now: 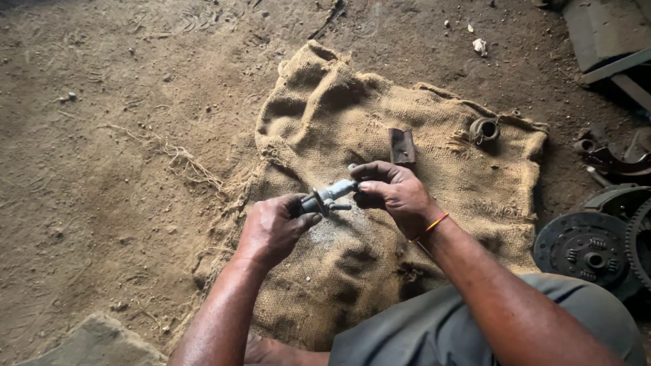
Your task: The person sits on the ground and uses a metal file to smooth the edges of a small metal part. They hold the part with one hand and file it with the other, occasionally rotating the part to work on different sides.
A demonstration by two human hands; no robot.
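While both hands work above the burlap sack (434, 156), a small grey metal part (330, 196) is held between them over the middle of the cloth. The left hand (271, 229) is closed around the darker lower end of the part, thumb pressed along its side. The right hand (393, 192) pinches the lighter upper end with fingertips curled tight; a thin orange band (434, 222) sits at that wrist. The part is clear of the sack, not touching it. Behind the right hand, a rusty flat metal piece (402, 146) lies on the cloth, near the knuckles but apart from them. Further right, a short round metal sleeve (484, 129) rests near the sack's far edge. Off the cloth at the right, a dark clutch disc (586, 252) lies on the dirt floor (102, 169), beside other dark machine parts. Loose fibre strands (183, 163) trail left of the sack. Nothing lies between the hands and the part.
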